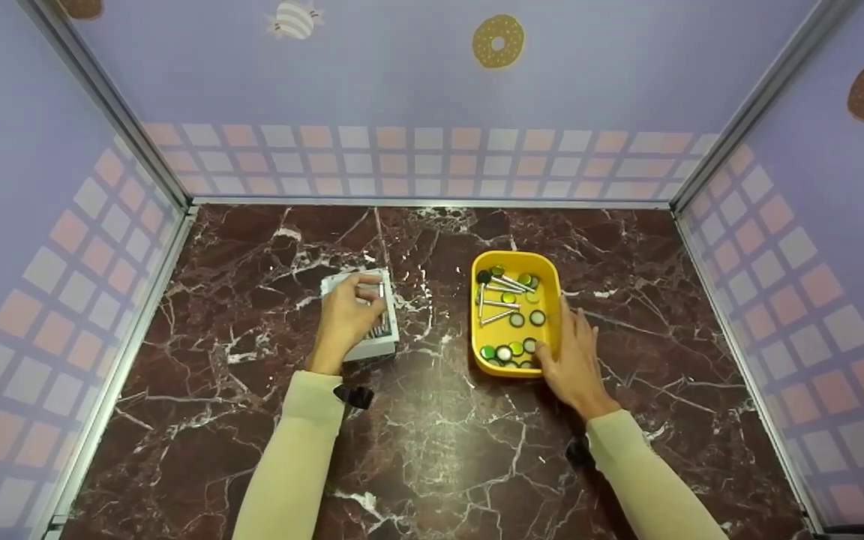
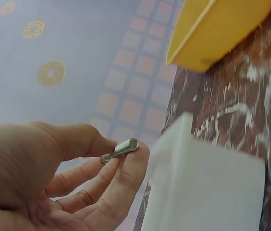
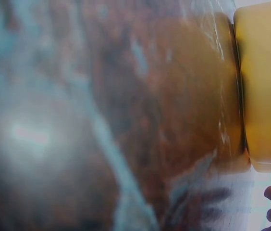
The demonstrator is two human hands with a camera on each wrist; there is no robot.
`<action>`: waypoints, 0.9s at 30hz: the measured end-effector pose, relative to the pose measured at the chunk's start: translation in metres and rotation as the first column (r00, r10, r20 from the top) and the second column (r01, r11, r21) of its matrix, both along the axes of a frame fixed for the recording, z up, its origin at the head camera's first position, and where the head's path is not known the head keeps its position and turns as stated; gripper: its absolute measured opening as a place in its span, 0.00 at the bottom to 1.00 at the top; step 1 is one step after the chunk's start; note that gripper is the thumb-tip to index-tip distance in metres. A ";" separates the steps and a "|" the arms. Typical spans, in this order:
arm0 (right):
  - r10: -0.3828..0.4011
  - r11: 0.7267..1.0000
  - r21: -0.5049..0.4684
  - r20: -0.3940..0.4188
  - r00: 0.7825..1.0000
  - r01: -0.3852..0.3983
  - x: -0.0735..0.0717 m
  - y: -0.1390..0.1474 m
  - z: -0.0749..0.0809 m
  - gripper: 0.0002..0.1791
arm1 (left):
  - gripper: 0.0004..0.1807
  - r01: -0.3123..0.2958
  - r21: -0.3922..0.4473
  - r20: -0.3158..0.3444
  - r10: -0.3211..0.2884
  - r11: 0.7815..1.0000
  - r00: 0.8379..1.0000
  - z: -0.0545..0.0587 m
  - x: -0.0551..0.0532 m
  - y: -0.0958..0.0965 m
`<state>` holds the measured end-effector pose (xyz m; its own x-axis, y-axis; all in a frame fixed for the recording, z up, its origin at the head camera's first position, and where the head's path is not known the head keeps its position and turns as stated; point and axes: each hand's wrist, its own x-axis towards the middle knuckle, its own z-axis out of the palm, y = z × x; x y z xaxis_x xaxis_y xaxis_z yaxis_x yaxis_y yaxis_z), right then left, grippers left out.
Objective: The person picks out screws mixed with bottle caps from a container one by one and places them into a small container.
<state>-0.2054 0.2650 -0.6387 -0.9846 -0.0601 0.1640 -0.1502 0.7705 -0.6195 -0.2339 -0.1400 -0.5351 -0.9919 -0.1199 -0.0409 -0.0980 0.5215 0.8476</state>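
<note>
My left hand (image 1: pixel 349 315) pinches a short silver metal rod (image 2: pixel 126 147) between thumb and fingertips, above a white box (image 1: pixel 372 349). Several similar metal pieces lie inside that box, partly hidden by the hand. To the right stands a yellow plastic bin (image 1: pixel 478 337) holding several long silver bolts (image 1: pixel 503 306) and several round caps (image 1: pixel 537 318), some green and some pale. At the bin's right side is my right hand (image 1: pixel 573 364), its thumb over the rim and its fingers along the outer wall. Only a few of its fingertips show in the right wrist view.
The dark red marble-patterned tabletop (image 1: pixel 432 420) lies under both containers, with a stretch of it between them. Lilac panels with pink and white checks (image 1: pixel 428 150) enclose the back and both sides, joined by metal edge strips.
</note>
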 end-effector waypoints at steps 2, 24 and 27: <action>0.000 1.000 0.001 -0.001 1.000 0.000 0.000 0.000 -0.001 0.54 | 0.22 -0.010 -0.048 0.003 0.010 0.999 1.000 0.000 0.001 -0.006; 0.012 1.000 -0.001 0.017 1.000 -0.012 -0.001 0.002 0.000 0.54 | 0.06 0.044 -0.487 0.005 -0.047 0.872 0.999 0.000 -0.013 -0.015; 0.012 1.000 0.005 0.016 1.000 -0.012 0.000 0.002 0.000 0.54 | 0.09 0.045 -0.538 0.006 -0.050 0.842 0.999 -0.002 -0.018 -0.010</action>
